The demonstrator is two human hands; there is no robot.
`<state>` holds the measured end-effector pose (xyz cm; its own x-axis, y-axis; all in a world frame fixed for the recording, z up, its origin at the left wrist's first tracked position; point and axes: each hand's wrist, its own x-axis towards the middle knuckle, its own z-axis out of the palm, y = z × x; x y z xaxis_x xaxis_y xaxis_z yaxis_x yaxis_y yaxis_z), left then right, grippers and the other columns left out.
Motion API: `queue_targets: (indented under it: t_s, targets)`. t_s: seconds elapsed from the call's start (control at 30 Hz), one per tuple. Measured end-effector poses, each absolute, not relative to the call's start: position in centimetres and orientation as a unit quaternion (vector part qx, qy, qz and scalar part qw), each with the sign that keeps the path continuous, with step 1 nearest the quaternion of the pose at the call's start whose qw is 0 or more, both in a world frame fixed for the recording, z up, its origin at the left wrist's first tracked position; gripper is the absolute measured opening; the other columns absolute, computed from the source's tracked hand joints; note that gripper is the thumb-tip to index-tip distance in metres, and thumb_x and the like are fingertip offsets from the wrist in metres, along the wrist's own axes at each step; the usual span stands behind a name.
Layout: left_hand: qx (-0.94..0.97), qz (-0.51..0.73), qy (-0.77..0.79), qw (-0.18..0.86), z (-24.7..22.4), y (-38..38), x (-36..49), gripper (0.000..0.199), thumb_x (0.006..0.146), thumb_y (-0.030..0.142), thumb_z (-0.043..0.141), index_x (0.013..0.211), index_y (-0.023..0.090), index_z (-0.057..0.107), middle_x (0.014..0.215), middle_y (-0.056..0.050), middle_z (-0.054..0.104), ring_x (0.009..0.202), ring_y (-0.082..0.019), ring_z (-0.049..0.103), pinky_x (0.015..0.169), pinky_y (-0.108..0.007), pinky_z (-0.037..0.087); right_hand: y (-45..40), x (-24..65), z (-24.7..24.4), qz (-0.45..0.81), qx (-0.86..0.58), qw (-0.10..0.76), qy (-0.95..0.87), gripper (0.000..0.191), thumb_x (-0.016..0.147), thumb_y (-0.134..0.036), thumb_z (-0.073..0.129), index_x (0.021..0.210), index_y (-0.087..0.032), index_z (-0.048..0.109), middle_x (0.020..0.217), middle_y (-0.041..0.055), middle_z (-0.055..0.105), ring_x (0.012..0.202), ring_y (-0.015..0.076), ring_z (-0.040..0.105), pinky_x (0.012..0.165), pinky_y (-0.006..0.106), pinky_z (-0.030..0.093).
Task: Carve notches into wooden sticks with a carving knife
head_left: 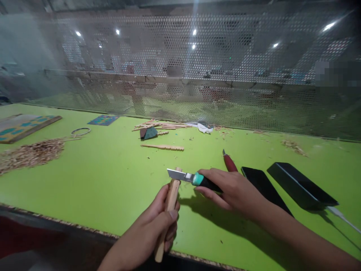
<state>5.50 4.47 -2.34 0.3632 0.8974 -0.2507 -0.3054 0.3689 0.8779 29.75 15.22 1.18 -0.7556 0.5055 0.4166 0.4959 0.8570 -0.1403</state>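
My left hand is wrapped round a light wooden stick, which slants over the table's front edge. In my right hand is a utility knife with a black and teal handle. Its blade lies across the upper end of the stick, near a notch. A carved wooden piece rests on the green table beyond my hands. Just past my right hand lies a small knife with a red handle.
Wood shavings and a board are at the left. Thin sticks and sandpaper lie near a perforated screen. A black phone and another dark device with a white cable are at the right.
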Motion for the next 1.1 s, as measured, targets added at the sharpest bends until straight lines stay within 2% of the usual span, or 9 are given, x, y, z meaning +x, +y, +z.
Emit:
queue_targets:
  t_s: [0.1, 0.2, 0.4, 0.5, 0.63, 0.7, 0.8, 0.87, 1.1]
  targets:
    - [0.386, 0.397, 0.412, 0.723, -2.0, 4.5, 5.7, 0.08, 0.102, 0.046, 0.057, 0.165, 0.03, 0.012, 0.067, 0.006, 0.051, 0.055, -0.012, 0.047, 0.055, -0.024, 0.049, 15.3, 29.8, 1.1, 0.016, -0.273, 0.222, -0.936, 0.037, 0.11, -0.044, 0.045, 0.116, -0.014, 0.065, 0.091, 0.0116, 0.077, 0.074, 0.0271, 0.074, 0.065, 0.037, 0.054]
    - [0.39, 0.4, 0.434, 0.707, -1.5, 4.6, 6.0, 0.081, 0.103, 0.052, 0.055, 0.164, 0.027, 0.008, 0.054, 0.011, 0.042, 0.044, -0.01, 0.036, 0.044, -0.019, 0.042, 15.2, 29.7, 0.8, 0.026, -0.279, 0.212, -0.936, 0.034, 0.109, -0.042, 0.047, 0.118, -0.014, 0.065, 0.093, 0.0115, 0.077, 0.076, 0.0273, 0.074, 0.067, 0.037, 0.054]
    - [0.439, 0.407, 0.502, 0.624, -0.9, 4.9, 6.7, 0.062, 0.092, 0.056, 0.073, 0.136, 0.023, 0.045, 0.072, 0.011, 0.046, 0.035, 0.001, 0.031, 0.033, -0.013, 0.031, 14.4, 29.3, 0.5, 0.058, -0.274, 0.178, -0.943, 0.031, 0.108, -0.038, 0.051, 0.12, -0.013, 0.064, 0.094, 0.0111, 0.075, 0.078, 0.0257, 0.072, 0.068, 0.035, 0.053]
    - [0.448, 0.4, 0.51, 0.616, -1.0, 5.0, 6.7, 0.053, 0.09, 0.054, 0.076, 0.124, 0.022, 0.049, 0.072, 0.011, 0.044, 0.037, 0.001, 0.033, 0.035, -0.013, 0.032, 13.9, 29.0, 0.5, 0.074, -0.248, 0.152, -0.954, 0.028, 0.105, -0.035, 0.052, 0.121, -0.013, 0.063, 0.091, 0.0089, 0.073, 0.075, 0.0223, 0.07, 0.066, 0.032, 0.051]
    - [0.458, 0.39, 0.498, 0.625, -1.2, 5.0, 6.5, 0.062, 0.085, 0.056, 0.081, 0.126, 0.022, 0.048, 0.08, 0.008, 0.051, 0.038, 0.0, 0.032, 0.033, -0.016, 0.027, 13.4, 28.7, 0.6, 0.078, -0.204, 0.124, -0.968, 0.028, 0.102, -0.04, 0.055, 0.118, -0.018, 0.065, 0.084, 0.0029, 0.07, 0.068, 0.0187, 0.065, 0.06, 0.03, 0.044]
    - [0.458, 0.389, 0.491, 0.63, -1.2, 5.0, 6.4, 0.064, 0.084, 0.056, 0.082, 0.127, 0.022, 0.05, 0.085, 0.006, 0.053, 0.044, -0.002, 0.035, 0.038, -0.017, 0.031, 13.2, 28.6, 0.6, 0.067, -0.196, 0.122, -0.971, 0.033, 0.106, -0.047, 0.05, 0.115, -0.019, 0.065, 0.08, 0.0014, 0.069, 0.065, 0.0182, 0.062, 0.057, 0.03, 0.04]
    - [0.478, 0.412, 0.492, 0.599, -1.3, 4.9, 6.3, 0.055, 0.086, 0.05, 0.082, 0.126, 0.022, 0.056, 0.094, 0.002, 0.057, 0.075, -0.011, 0.053, 0.067, -0.021, 0.047, 13.0, 28.5, 0.4, 0.038, -0.197, 0.137, -0.97, 0.049, 0.111, -0.055, 0.036, 0.114, -0.017, 0.066, 0.076, 0.002, 0.066, 0.062, 0.0183, 0.06, 0.056, 0.032, 0.036]
    - [0.493, 0.418, 0.495, 0.581, -1.5, 4.9, 6.1, 0.052, 0.088, 0.05, 0.08, 0.125, 0.021, 0.058, 0.099, 0.0, 0.058, 0.093, -0.017, 0.053, 0.084, -0.025, 0.046, 12.8, 28.4, 0.3, 0.016, -0.199, 0.153, -0.968, 0.054, 0.112, -0.056, 0.031, 0.113, -0.016, 0.067, 0.075, 0.0032, 0.066, 0.061, 0.0192, 0.059, 0.056, 0.033, 0.034]
    - [0.5, 0.419, 0.518, 0.553, -1.8, 5.0, 6.1, 0.052, 0.091, 0.056, 0.074, 0.124, 0.019, 0.057, 0.096, 0.0, 0.054, 0.093, -0.02, 0.049, 0.085, -0.03, 0.042, 11.9, 28.1, 0.0, -0.031, -0.209, 0.189, -0.959, 0.052, 0.113, -0.051, 0.03, 0.11, -0.014, 0.066, 0.077, 0.0049, 0.068, 0.062, 0.0216, 0.062, 0.054, 0.035, 0.035]
